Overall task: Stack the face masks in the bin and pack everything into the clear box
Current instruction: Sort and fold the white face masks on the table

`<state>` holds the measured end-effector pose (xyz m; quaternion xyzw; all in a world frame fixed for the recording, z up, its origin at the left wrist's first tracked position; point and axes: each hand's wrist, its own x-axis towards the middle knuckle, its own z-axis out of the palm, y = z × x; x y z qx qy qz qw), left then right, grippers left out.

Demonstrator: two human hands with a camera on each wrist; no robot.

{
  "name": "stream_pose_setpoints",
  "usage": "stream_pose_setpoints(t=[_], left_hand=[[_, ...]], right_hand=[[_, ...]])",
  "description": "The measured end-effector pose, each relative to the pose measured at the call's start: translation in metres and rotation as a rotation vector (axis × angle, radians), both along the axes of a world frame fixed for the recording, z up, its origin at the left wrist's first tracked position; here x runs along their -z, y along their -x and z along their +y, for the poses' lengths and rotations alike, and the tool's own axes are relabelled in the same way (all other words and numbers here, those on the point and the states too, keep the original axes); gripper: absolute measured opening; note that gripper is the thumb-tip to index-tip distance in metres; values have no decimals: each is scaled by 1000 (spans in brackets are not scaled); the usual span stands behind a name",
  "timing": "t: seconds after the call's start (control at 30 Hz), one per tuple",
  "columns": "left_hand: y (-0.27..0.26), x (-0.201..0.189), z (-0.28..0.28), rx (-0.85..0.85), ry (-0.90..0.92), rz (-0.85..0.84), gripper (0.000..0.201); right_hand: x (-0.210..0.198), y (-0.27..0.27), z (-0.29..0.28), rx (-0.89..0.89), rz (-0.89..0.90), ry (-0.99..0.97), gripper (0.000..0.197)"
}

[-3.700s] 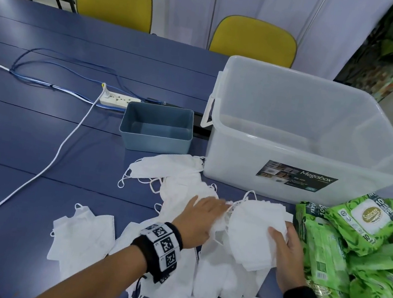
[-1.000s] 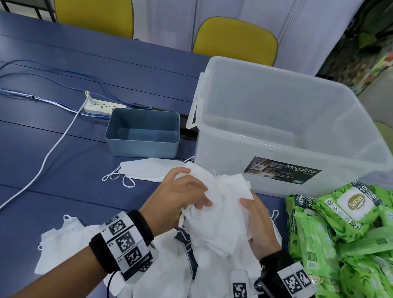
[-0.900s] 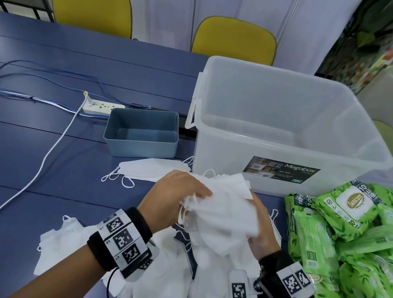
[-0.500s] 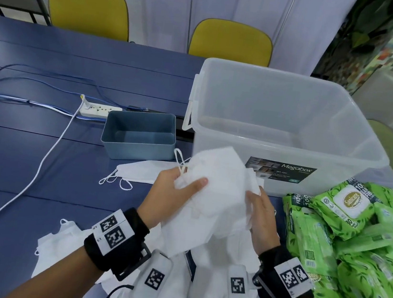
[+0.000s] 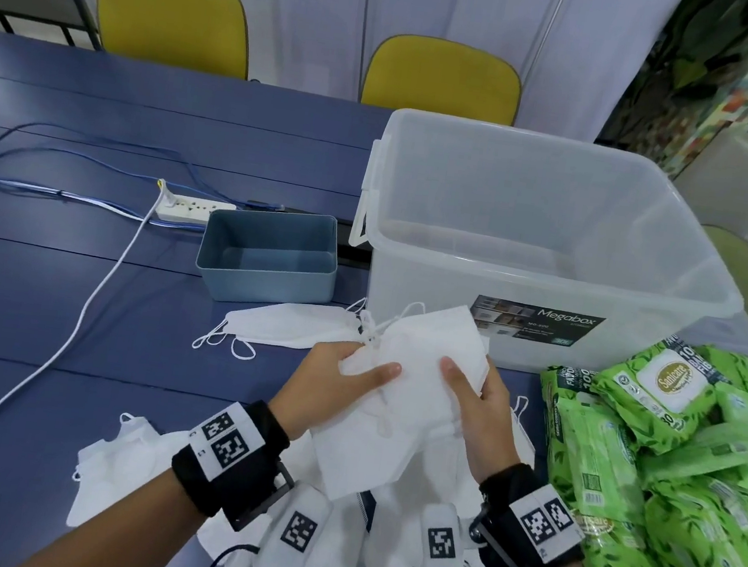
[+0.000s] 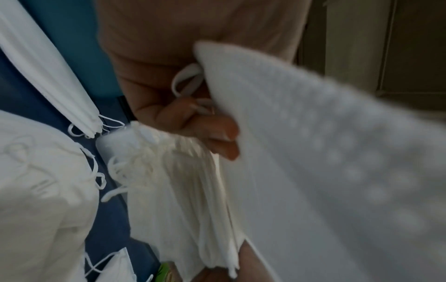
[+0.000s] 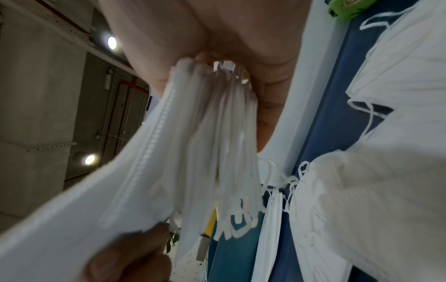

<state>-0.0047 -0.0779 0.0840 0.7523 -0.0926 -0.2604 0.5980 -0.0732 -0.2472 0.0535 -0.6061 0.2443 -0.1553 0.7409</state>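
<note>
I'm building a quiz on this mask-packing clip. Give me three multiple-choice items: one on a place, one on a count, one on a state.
1. Where does the blue bin stand?
A. inside the clear box
B. left of the clear box
C. on a chair

2. How many yellow chairs stand behind the table?
A. two
B. four
C. none

3. What is in the blue bin?
A. wipes
B. masks
C. nothing

B: it stands on the table beside the box's left wall.
A: two yellow backs show.
C: its floor is bare; both hands hold the mask stack.

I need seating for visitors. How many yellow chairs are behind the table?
2. One yellow chair stands behind the table's far left edge; the other is behind the clear box. More may sit outside the view.
</note>
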Motion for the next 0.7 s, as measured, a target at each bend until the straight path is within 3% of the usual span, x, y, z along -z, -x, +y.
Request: stream_pose_setpoints(t=[0.13, 0.3, 0.37, 0.5, 0.7], left_hand=[[-7, 0, 10, -23, 48, 59, 25], [-16, -7, 19, -103, 139, 125, 6], [-19, -9, 20, -136, 189, 122, 11], [-22, -15, 20, -147, 247, 47, 19], [-24, -16, 15, -194, 183, -129, 18]], right_hand=[[3, -2, -13, 102, 18, -60, 10], [5, 2, -30, 181, 46, -92, 11], [6, 5, -33, 179, 56, -99, 13], [10, 9, -31, 172, 77, -123, 19], [11, 12, -19, 110, 83, -51, 17]])
